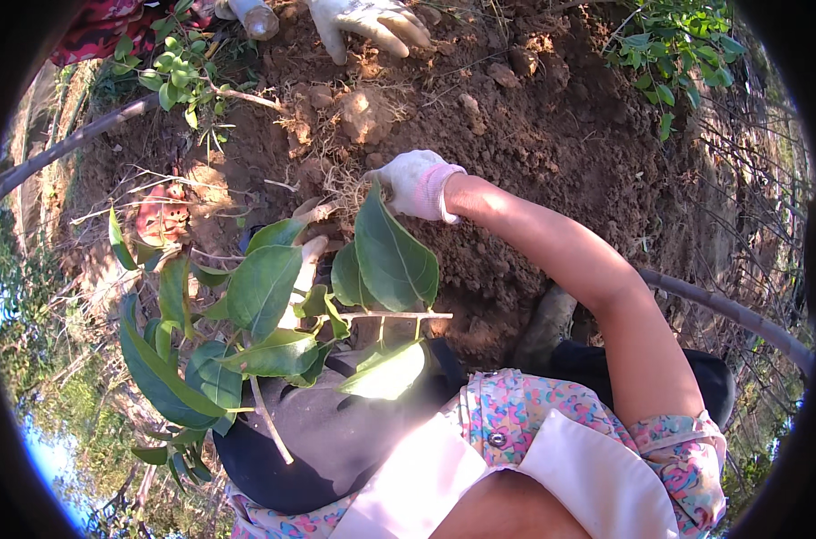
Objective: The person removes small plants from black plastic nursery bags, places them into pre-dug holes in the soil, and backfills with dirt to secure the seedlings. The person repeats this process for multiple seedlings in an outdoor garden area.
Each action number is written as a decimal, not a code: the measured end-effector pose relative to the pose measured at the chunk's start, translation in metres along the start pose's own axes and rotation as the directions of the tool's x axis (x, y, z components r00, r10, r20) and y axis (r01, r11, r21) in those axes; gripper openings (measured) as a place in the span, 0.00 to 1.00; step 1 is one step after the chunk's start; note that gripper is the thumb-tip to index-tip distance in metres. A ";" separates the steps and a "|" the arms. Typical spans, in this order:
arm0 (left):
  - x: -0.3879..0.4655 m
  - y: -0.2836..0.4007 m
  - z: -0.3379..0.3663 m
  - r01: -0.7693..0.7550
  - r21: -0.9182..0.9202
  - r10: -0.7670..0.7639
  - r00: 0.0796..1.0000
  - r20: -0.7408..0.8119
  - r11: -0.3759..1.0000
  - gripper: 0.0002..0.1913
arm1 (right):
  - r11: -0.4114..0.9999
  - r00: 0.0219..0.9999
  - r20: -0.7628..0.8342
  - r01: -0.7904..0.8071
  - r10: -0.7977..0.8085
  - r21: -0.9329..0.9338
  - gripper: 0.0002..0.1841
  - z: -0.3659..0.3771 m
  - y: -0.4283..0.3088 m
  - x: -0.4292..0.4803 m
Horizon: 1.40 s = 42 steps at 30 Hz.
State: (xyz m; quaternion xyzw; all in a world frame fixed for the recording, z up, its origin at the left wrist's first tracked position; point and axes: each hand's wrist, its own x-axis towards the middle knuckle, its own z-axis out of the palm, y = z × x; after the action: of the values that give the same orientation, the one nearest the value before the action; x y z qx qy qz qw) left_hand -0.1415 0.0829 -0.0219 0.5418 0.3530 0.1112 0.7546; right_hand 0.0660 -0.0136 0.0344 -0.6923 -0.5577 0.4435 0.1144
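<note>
My right hand (413, 180), in a white glove with a pink cuff, is curled at a tangle of pale roots (344, 185), with its fingertips against them and partly hidden. These roots belong to a leafy sapling whose stem (319, 213) leans toward me. My left hand (303, 273), also gloved, is around the stem just below the roots. Leaves hide most of that hand. Large green leaves (263, 286) hang between the camera and my lap. Beyond the roots lies a soil clod (365, 116) with fine roots around it.
Across the hole, another person's gloved hand (371, 27) rests on the loose brown soil (509, 135). A second gloved hand (254, 19) is beside it. A dark hose (78, 145) crosses at left and reappears as a hose (724, 310) at right. Leafy shoots (674, 57) overhang the upper right.
</note>
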 end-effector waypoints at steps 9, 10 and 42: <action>0.003 -0.025 -0.036 -0.032 -0.067 0.038 0.996 0.084 0.997 0.49 | 0.996 0.998 0.009 -0.063 0.063 0.068 0.39 -0.010 0.000 0.012; 0.003 -0.011 -0.023 -0.021 -0.118 0.032 0.995 0.096 0.993 0.48 | 0.993 0.996 -0.030 -0.083 0.086 0.082 0.40 -0.006 0.001 0.010; 0.017 0.018 0.006 -0.007 -0.100 0.019 0.993 0.117 0.995 0.23 | 0.806 0.848 -0.517 0.382 -0.112 0.452 0.18 0.036 0.021 -0.036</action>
State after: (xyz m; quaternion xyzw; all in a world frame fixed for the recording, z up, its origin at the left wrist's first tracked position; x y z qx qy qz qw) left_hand -0.1210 0.0948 -0.0121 0.5114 0.2983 0.1016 0.7995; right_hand 0.0535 -0.0644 0.0170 -0.6361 -0.4538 0.3826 0.4930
